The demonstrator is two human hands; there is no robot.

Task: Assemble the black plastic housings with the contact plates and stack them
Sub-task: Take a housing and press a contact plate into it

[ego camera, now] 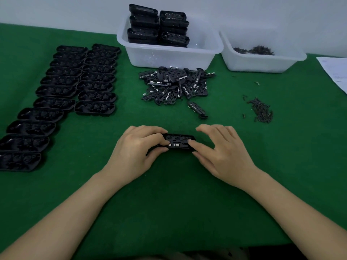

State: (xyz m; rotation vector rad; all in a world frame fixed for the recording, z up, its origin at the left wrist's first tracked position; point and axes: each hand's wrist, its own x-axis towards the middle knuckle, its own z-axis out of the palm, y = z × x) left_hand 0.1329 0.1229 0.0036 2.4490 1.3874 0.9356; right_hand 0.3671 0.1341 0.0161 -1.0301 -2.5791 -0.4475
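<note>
The housing lies crosswise between my hands: left hand fingers grip its left end, right hand fingers press its right end

Small-parts assembly workstation, workshop or factory setting. Bench covered in green felt; rows of black housings far left; loose contact plates; white plastic bins; screw pile right.
</note>
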